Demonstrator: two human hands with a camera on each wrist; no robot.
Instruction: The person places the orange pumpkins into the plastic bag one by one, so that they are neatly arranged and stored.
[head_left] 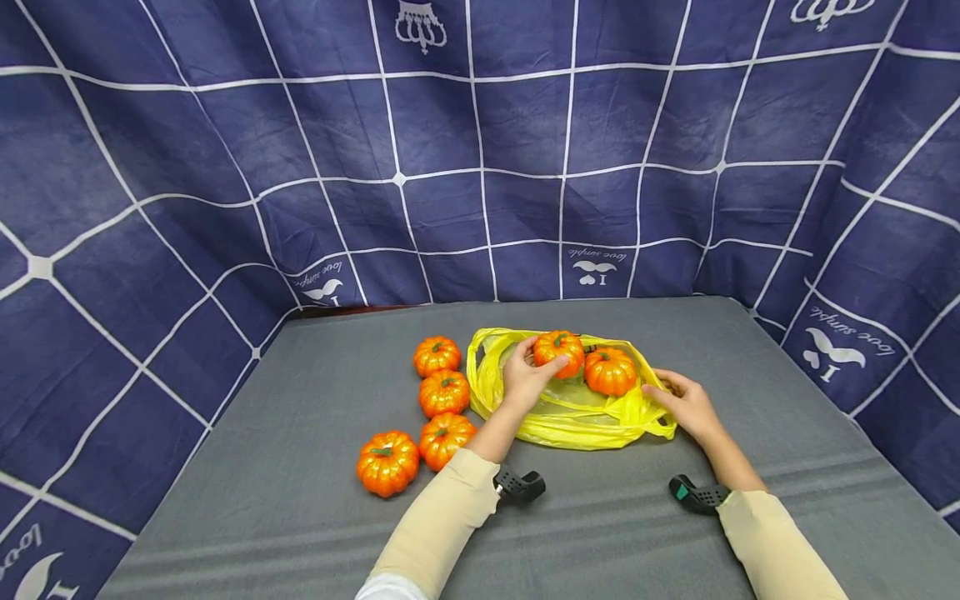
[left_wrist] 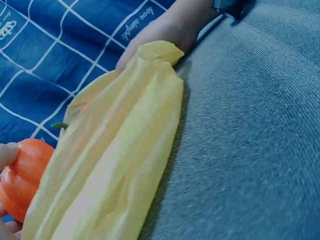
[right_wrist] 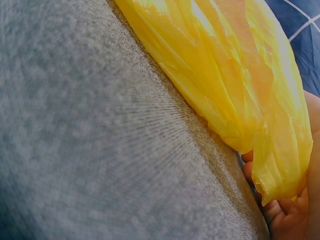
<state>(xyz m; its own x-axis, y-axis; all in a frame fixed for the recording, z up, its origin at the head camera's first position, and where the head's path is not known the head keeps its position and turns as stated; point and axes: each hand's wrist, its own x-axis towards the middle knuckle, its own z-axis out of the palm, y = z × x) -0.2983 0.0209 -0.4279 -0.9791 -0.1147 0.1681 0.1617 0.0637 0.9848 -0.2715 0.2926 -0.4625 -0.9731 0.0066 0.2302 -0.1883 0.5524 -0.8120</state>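
My left hand [head_left: 523,377] grips a small orange pumpkin [head_left: 559,353] with a green stem, thumb on its near side, over the opening of a yellow plastic bag [head_left: 577,432]. In the left wrist view the same pumpkin [left_wrist: 27,175] shows beside the bag's upper edge, between thumb and fingers. A second pumpkin [head_left: 611,372] sits in the bag, just right of the held one. At the bag's right end, my right hand [head_left: 688,407] holds the plastic edge. The right wrist view shows the fingers [right_wrist: 285,215] partly hidden behind the bag [right_wrist: 215,75].
Several more pumpkins stand on the grey cloth-covered table [head_left: 300,483], left of the bag: a back one [head_left: 437,356], two below it, and one [head_left: 387,463] at the near left. A blue curtain [head_left: 517,208] with white lines encloses the table's back and sides.
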